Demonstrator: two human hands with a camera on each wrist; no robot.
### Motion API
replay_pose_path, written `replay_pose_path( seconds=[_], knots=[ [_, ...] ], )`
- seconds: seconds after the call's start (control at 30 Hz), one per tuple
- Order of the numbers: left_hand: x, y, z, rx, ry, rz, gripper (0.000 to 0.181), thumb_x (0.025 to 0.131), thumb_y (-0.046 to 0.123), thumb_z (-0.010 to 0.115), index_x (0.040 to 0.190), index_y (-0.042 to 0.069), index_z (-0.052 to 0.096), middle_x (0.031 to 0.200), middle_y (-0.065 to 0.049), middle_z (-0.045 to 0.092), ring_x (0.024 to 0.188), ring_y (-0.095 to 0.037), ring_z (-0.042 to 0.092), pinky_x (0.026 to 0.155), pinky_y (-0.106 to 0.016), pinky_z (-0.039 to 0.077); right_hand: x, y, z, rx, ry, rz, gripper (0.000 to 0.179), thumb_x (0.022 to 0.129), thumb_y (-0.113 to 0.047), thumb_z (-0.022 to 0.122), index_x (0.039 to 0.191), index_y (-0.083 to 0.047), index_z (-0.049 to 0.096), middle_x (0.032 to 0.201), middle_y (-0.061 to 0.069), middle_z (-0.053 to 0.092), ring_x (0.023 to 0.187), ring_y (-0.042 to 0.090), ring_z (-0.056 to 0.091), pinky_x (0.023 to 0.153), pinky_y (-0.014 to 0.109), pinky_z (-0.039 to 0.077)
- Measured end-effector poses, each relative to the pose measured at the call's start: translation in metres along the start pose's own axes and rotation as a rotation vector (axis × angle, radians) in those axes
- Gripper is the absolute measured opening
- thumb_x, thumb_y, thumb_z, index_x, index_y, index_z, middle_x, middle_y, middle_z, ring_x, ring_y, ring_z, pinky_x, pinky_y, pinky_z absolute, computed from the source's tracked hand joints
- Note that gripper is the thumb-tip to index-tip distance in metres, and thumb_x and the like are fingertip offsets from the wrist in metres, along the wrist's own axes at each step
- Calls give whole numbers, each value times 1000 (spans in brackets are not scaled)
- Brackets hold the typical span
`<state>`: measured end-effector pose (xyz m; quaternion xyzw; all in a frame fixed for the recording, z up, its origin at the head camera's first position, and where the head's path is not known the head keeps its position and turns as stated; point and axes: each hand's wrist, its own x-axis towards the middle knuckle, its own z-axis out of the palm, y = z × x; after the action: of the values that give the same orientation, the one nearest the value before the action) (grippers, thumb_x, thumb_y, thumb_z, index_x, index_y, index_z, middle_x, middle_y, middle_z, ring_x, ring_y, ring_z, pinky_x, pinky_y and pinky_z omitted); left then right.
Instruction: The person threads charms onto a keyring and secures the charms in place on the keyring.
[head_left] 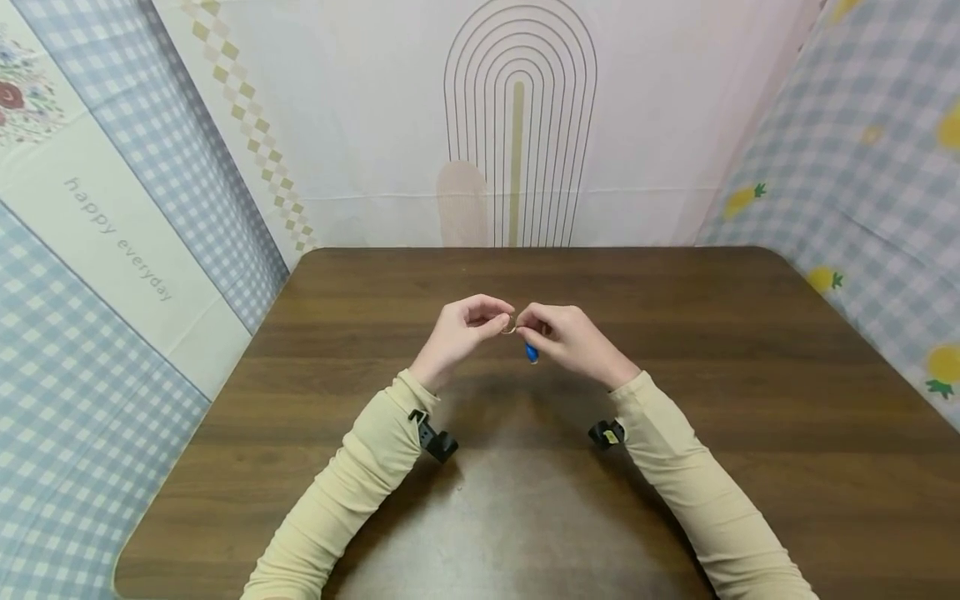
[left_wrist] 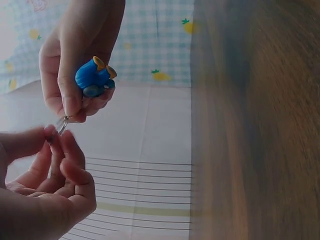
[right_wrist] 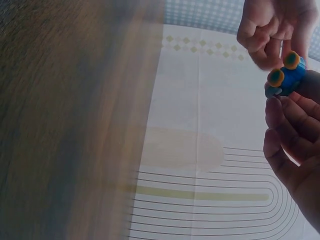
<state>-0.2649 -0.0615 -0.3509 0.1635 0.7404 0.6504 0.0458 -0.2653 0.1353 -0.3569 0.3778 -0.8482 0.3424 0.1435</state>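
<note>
Over the middle of the table, both hands meet at a small metal key ring [head_left: 509, 330]. My left hand [head_left: 461, 333] pinches the ring between thumb and fingertips on one side. From the other side my right hand [head_left: 566, 333] pinches the keychain close to that ring. A small blue figurine [left_wrist: 94, 77] with yellow-orange ends hangs below the right fingers. In the right wrist view the figurine [right_wrist: 290, 79] overlaps the right fingers and hides the ring.
A brown wood-grain table [head_left: 360, 292] lies under both arms. Black wrist cameras are strapped to the left sleeve [head_left: 375, 442] and right sleeve [head_left: 675, 442]. Patterned cloths hang behind and at both sides, including a white one [head_left: 360, 125] at the back.
</note>
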Motion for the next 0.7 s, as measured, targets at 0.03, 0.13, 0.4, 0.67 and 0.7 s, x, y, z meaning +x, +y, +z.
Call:
replay_pose_path(
  seconds=[0.03, 0.13, 0.4, 0.67, 0.7],
  knots=[
    [0, 0, 0, -2, 2, -9, 23, 90, 5, 66, 112, -2, 65, 94, -12, 68, 82, -8, 64, 80, -23, 53, 1, 0, 0, -2, 0, -1, 6, 90, -9, 67, 92, -4, 66, 66, -3, 61, 62, 6, 53, 62, 22, 47],
    [1, 1, 0, -21, 14, -26, 27, 86, 2, 70, 113, -2, 65, 95, -11, 68, 82, -8, 66, 83, -28, 55, 2, 0, 0, -7, 5, 0, 6, 90, -10, 67, 92, -4, 66, 66, -3, 61, 62, 6, 53, 62, 22, 47],
    [2, -3, 1, -60, 35, -24, 28, 88, 2, 67, 115, -7, 65, 109, -24, 70, 80, -5, 69, 90, -36, 55, 1, 2, 1, -11, 10, 15, 7, 90, -9, 68, 92, -2, 67, 65, -2, 61, 61, 6, 51, 61, 21, 44],
    [2, -6, 0, -53, 20, -41, 24, 88, 1, 66, 111, -9, 66, 104, -23, 72, 85, -21, 71, 88, -36, 56, 0, 4, 3, -17, 23, 10, 7, 91, -10, 66, 92, -2, 67, 64, -3, 61, 61, 6, 51, 61, 20, 44],
    [2, -6, 0, -51, 17, -45, 24, 88, 0, 66, 111, -9, 67, 104, -24, 71, 83, -16, 70, 87, -35, 56, 0, 4, 3, -15, 26, 9, 6, 91, -9, 66, 91, -2, 67, 65, -2, 61, 61, 6, 52, 61, 20, 44]
  ],
)
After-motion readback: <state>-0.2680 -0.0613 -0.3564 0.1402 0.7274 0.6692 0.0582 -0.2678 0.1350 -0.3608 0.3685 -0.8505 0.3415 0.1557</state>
